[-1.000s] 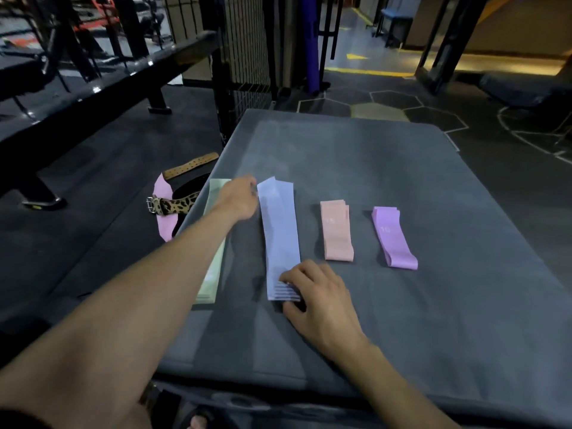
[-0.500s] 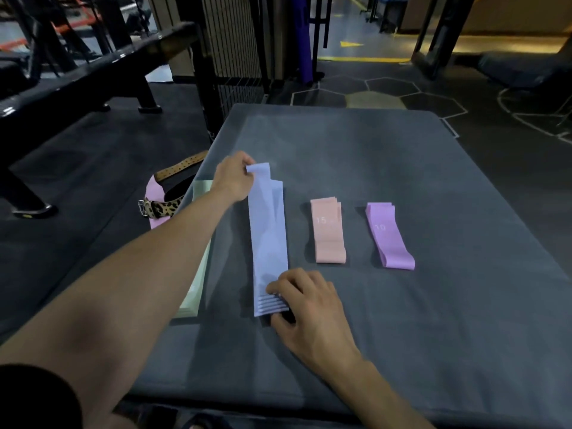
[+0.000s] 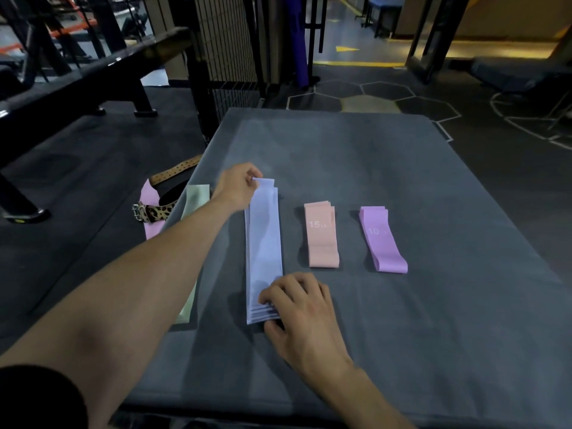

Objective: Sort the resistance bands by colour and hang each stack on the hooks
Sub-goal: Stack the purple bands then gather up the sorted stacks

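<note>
A long stack of light blue bands [image 3: 263,243] lies lengthwise on the grey padded platform [image 3: 402,168]. My left hand [image 3: 237,187] pinches the stack's far end, fingers curled at its corner. At the near end my right hand [image 3: 298,305] grips the stack, fingertips on top and thumb at the edge. A pale green stack [image 3: 192,212] runs along the platform's left edge, largely hidden under my left forearm. To the right lie a peach stack [image 3: 322,236] marked 15 and a purple stack [image 3: 382,239] marked 10. No hooks are in view.
On the floor to the left lie a pink band [image 3: 148,212], a leopard-print belt [image 3: 154,212] and a tan belt [image 3: 176,171]. A black bench frame [image 3: 93,75] stands at the far left and a wire mesh rack [image 3: 229,41] rises behind the platform.
My left hand moved from beside the blue stack's far end onto its corner and pinched it. The stack's far ends have been drawn more even. My right hand stayed on the near end.
</note>
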Demonstrator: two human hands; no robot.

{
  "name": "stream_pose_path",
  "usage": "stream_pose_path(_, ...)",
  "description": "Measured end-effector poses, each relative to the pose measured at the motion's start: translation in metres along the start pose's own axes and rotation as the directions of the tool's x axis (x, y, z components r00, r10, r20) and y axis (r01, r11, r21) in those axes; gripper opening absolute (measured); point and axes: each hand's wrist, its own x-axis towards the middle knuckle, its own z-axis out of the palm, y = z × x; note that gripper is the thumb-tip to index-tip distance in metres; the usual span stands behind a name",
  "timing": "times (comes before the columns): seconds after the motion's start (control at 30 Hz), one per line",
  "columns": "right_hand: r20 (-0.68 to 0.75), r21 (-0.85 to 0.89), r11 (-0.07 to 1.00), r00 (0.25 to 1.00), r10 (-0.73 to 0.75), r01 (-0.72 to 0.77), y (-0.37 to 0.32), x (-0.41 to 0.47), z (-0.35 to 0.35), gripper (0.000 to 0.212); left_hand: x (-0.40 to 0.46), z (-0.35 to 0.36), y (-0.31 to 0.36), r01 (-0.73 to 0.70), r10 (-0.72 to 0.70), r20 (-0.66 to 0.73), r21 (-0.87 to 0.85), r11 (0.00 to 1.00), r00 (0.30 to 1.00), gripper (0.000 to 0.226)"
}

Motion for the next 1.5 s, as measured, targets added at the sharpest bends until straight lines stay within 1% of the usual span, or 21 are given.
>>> stream_pose_path(0.13, 0.012, -0.014, 1.0, 1.0, -0.002, 0.003, -0.002, 0.0, 0.0, 0.034, -0.002, 0.006, -0.003, -0.017, 0.019, 0.051, -0.036, 0.999, 0.998, 0.015)
stream_pose_path(0.23, 0.03, -0.03, 1.0, 1.0, -0.01, 0.011, -0.002, 0.0, 0.0, 0.031, -0.004, 0.012, -0.009, -0.079, 0.074, 0.081, 0.057, 0.995, 0.994, 0.017)
stream_pose_path(0.33, 0.038, -0.059, 0.998, 0.999, -0.029, 0.031, -0.001, 0.002, -0.003, 0.031, -0.01, 0.009, -0.011, -0.121, 0.115, 0.048, 0.148, 0.982, 0.992, 0.031)
stream_pose_path(0.4, 0.043, -0.081, 0.995, 0.998, -0.047, 0.05, 0.0, 0.003, -0.009, 0.031, -0.023, 0.0, -0.003, -0.234, 0.232, 0.029, 0.105, 0.966, 0.972, 0.026)
stream_pose_path(0.47, 0.043, -0.098, 0.993, 0.997, -0.061, 0.065, -0.003, 0.007, -0.02, 0.028, -0.047, -0.012, 0.007, -0.376, 0.372, 0.151, -0.006, 0.927, 0.916, 0.021)
stream_pose_path(0.5, 0.046, -0.112, 0.991, 0.996, -0.072, 0.077, -0.004, 0.01, -0.026, 0.026, -0.061, -0.019, 0.01, -0.407, 0.405, 0.24, -0.042, 0.912, 0.882, 0.026)
stream_pose_path(0.57, 0.053, -0.14, 0.984, 0.993, -0.107, 0.113, -0.008, 0.018, -0.04, 0.022, -0.089, -0.032, 0.009, -0.417, 0.406, 0.376, -0.056, 0.907, 0.833, 0.038)
stream_pose_path(0.67, 0.092, -0.134, 0.978, 0.985, -0.147, 0.159, -0.018, 0.034, -0.071, 0.023, -0.123, -0.049, 0.004, -0.346, 0.359, 0.437, -0.114, 0.931, 0.825, 0.049)
stream_pose_path(0.73, 0.142, -0.121, 0.979, 0.979, -0.143, 0.161, -0.025, 0.047, -0.095, 0.02, -0.144, -0.061, 0.011, -0.237, 0.28, 0.483, -0.149, 0.96, 0.829, 0.039)
stream_pose_path(0.8, 0.26, -0.053, 0.993, 0.962, -0.084, 0.101, -0.026, 0.064, -0.116, 0.014, -0.165, -0.068, 0.019, -0.211, 0.222, 0.517, -0.08, 0.974, 0.827, 0.034)
stream_pose_path(0.83, 0.306, -0.026, 0.996, 0.949, -0.077, 0.09, -0.025, 0.074, -0.124, 0.013, -0.173, -0.068, 0.019, -0.186, 0.202, 0.534, -0.084, 0.979, 0.821, 0.035)
stream_pose_path(0.9, 0.359, -0.005, 0.997, 0.93, -0.075, 0.083, -0.024, 0.097, -0.137, 0.016, -0.186, -0.067, 0.014, -0.093, 0.204, 0.564, -0.22, 0.971, 0.8, 0.037)
stream_pose_path(0.93, 0.389, -0.007, 0.997, 0.918, -0.073, 0.083, -0.022, 0.11, -0.14, 0.017, -0.191, -0.066, 0.01, -0.035, 0.178, 0.562, -0.256, 0.966, 0.808, 0.037)
stream_pose_path(1.0, 0.463, -0.027, 0.997, 0.885, -0.052, 0.073, -0.022, 0.138, -0.142, 0.017, -0.194, -0.066, 0.006, 0.055, 0.098, 0.556, -0.252, 0.966, 0.825, 0.035)
stream_pose_path(1.07, 0.524, -0.094, 0.994, 0.852, -0.004, 0.062, -0.016, 0.168, -0.132, 0.02, -0.193, -0.062, 0.008, 0.121, 0.056, 0.551, -0.28, 0.953, 0.833, 0.017)
stream_pose_path(1.1, 0.549, -0.133, 0.989, 0.836, 0.023, 0.06, -0.012, 0.182, -0.124, 0.021, -0.191, -0.06, 0.009, 0.149, 0.037, 0.549, -0.291, 0.945, 0.835, 0.016)
stream_pose_path(1.17, 0.58, -0.183, 0.981, 0.813, 0.053, 0.067, -0.004, 0.205, -0.103, 0.023, -0.186, -0.056, 0.012, 0.205, -0.019, 0.514, -0.307, 0.929, 0.858, 0.037)
stream_pose_path(1.23, 0.607, -0.203, 0.977, 0.791, 0.076, 0.063, 0.003, 0.222, -0.083, 0.022, -0.181, -0.05, 0.014, 0.242, -0.076, 0.461, -0.314, 0.918, 0.884, 0.045)
stream_pose_path(1.33, 0.644, -0.246, 0.969, 0.753, 0.134, 0.038, 0.012, 0.237, -0.058, 0.023, -0.171, -0.041, 0.02, 0.283, -0.162, 0.414, -0.251, 0.926, 0.896, 0.046)
stream_pose_path(1.4, 0.664, -0.276, 0.961, 0.724, 0.185, 0.007, 0.016, 0.24, -0.041, 0.031, -0.165, -0.037, 0.025, 0.254, -0.18, 0.383, -0.153, 0.955, 0.906, 0.042)
stream_pose_path(1.5, 0.685, -0.259, 0.964, 0.693, 0.225, -0.057, 0.021, 0.235, -0.021, 0.033, -0.158, -0.031, 0.034, 0.17, -0.179, 0.364, 0.057, 0.984, 0.914, 0.037)
